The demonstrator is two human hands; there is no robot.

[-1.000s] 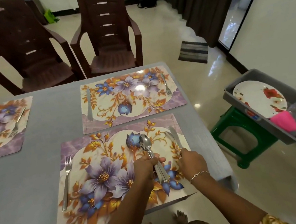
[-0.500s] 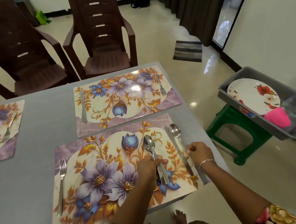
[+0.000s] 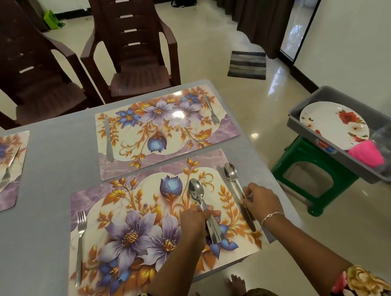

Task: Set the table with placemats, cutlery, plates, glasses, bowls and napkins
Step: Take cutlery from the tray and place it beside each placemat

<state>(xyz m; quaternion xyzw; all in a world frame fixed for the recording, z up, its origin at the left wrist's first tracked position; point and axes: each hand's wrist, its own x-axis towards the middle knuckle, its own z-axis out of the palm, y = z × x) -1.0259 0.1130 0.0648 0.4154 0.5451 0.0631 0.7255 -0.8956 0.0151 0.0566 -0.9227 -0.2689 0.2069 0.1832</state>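
Head view | left hand [image 3: 195, 222] fingers clamped on spoons [image 3: 203, 206]; right hand [image 3: 262, 201] fingers pinch spoon [image 3: 233, 180]; no legible writing

The room was evenly lit by daylight from the glass door [image 3: 305, 6] at upper right – glare was thrown across the polished floor [image 3: 274, 92] and the far placemat [image 3: 162, 129]. Shadows were kept soft – straight lines were bowed near the edges, and fine detail was slightly smeared
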